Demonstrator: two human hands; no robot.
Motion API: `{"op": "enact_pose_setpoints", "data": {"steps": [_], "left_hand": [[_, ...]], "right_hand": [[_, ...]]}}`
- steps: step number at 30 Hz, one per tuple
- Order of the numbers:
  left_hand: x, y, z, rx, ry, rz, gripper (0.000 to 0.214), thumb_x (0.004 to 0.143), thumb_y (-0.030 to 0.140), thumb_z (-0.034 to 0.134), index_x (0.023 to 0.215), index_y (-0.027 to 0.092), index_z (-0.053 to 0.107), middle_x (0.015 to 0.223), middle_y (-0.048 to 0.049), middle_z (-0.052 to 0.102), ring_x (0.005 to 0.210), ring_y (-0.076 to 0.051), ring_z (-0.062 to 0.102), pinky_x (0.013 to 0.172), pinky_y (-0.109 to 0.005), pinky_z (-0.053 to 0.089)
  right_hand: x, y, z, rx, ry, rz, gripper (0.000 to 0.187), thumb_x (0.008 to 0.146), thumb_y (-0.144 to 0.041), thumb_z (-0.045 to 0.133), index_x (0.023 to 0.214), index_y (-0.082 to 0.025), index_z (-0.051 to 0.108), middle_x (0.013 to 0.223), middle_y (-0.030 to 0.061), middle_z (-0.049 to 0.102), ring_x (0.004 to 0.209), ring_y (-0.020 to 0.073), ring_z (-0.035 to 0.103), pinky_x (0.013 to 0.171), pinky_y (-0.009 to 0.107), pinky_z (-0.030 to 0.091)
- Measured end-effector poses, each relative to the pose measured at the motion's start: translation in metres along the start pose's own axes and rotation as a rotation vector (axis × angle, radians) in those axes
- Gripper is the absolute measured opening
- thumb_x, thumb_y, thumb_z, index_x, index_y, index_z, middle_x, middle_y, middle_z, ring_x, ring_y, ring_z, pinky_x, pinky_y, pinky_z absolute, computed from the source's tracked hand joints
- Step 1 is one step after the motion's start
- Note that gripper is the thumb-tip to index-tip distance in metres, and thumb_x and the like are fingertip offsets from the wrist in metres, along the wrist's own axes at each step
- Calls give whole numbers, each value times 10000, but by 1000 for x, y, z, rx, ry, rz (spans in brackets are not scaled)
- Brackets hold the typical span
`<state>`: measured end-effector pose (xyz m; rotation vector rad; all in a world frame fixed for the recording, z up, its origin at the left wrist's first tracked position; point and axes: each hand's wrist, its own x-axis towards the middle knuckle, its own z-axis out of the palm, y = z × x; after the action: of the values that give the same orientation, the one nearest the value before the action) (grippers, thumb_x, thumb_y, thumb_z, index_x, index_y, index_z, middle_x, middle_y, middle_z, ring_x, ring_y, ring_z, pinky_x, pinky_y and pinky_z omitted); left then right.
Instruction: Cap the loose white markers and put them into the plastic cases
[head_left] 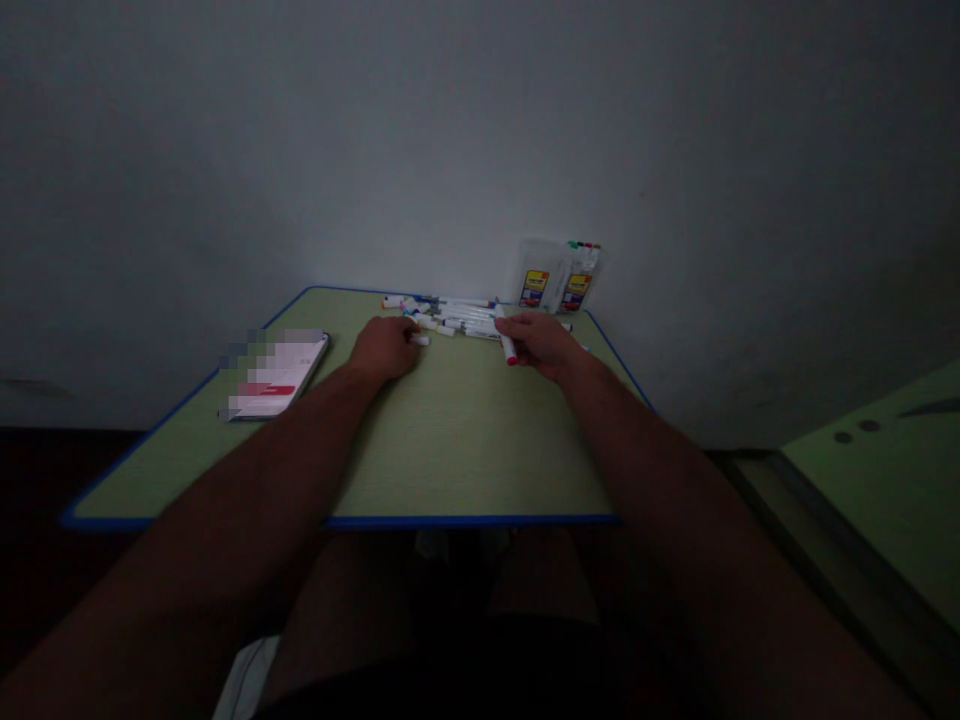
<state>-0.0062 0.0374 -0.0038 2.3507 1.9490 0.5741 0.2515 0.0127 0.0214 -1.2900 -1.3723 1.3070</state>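
Note:
My right hand pinches a white marker with a pinkish-red end, tilted, over the far part of the table. On the left, my left hand rests near the tabletop with its fingers curled round another white marker, of which only a short end shows. Between and behind the hands lies a loose pile of white markers with different coloured ends. Part of the pile is hidden behind my right hand.
A small table with a blue edge stands against a grey wall. On its left lies a phone or tablet, partly pixelated. At the back right, a clear plastic case stands beside another case holding several markers.

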Motion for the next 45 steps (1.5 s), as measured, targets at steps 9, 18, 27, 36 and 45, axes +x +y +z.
{"op": "enact_pose_setpoints", "data": {"steps": [9, 18, 27, 36, 45], "left_hand": [[2, -1, 1, -31, 11, 42, 303, 802, 257, 605, 1041, 161, 765, 1043, -146, 753, 968, -294, 664, 857, -391, 487], [-14, 19, -13, -255, 215, 89, 252, 789, 236, 612, 1008, 171, 720, 893, -90, 724, 782, -217, 619, 762, -344, 464], [-19, 29, -15, -333, 313, 195, 161, 774, 224, 625, 896, 170, 716, 787, -51, 685, 707, -176, 571, 725, -321, 444], [-23, 32, -16, -343, 335, 189, 163, 805, 257, 638, 910, 169, 727, 771, -47, 701, 685, -159, 584, 674, -303, 439], [-23, 30, -16, -403, 340, 174, 233, 829, 260, 640, 1018, 176, 746, 738, -26, 685, 648, -143, 573, 684, -304, 449]], "right_hand": [[-1, -1, 0, -6, -22, 5, 272, 932, -261, 669, 702, -182, 547, 538, -28, 545, 397, 67, 484, 338, 190, 294], [0, 0, 0, 11, -38, -12, 258, 927, -287, 682, 731, -186, 546, 514, -47, 506, 400, 72, 486, 343, 185, 293], [2, 0, 1, 11, -18, -21, 254, 930, -275, 677, 728, -182, 555, 527, -50, 514, 402, 64, 478, 361, 182, 339], [1, -1, 2, 11, -31, -26, 248, 916, -287, 696, 731, -179, 572, 507, -51, 505, 387, 69, 472, 343, 187, 313], [-1, -1, 2, -19, -38, -26, 252, 925, -283, 681, 728, -182, 561, 494, -50, 513, 380, 74, 493, 324, 181, 304]]}}
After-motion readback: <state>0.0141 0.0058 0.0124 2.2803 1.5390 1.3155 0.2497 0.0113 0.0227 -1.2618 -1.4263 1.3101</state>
